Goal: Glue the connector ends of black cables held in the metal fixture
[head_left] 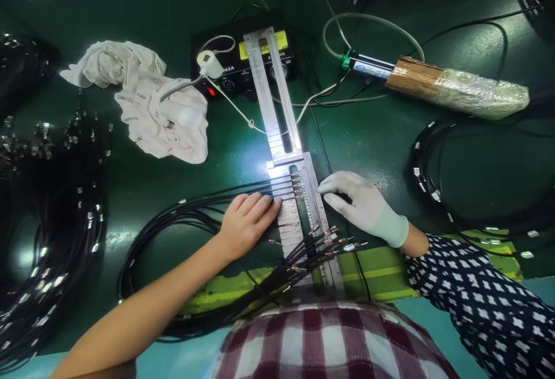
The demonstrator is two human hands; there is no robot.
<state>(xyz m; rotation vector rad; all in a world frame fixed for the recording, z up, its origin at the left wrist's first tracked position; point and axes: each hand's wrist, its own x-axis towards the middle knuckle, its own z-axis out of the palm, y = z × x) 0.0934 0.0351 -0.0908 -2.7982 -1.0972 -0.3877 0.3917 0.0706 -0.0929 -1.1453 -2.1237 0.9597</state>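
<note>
My bare left hand [246, 224] lies palm down at the left edge of a slotted metal fixture [289, 217], its fingers bent over black cables [234, 189]. Several cable ends with small stripped tips [297, 185] lie side by side across the fixture's slot. My right hand [362, 202], in a white glove, is at the fixture's right edge. Its thumb and forefinger are slightly apart, with nothing visible between them. Nearer my body, a bundle of cable ends [318, 251] with bare and red tips lies across the fixture.
Behind the fixture sits a black dispenser box [243, 81] with a lit red switch. A dispensing syringe [368, 65] with a wrapped handle lies right of it. A white cloth [173, 127] is at left. Coiled cables [56, 263] lie left, another coil [433, 194] right.
</note>
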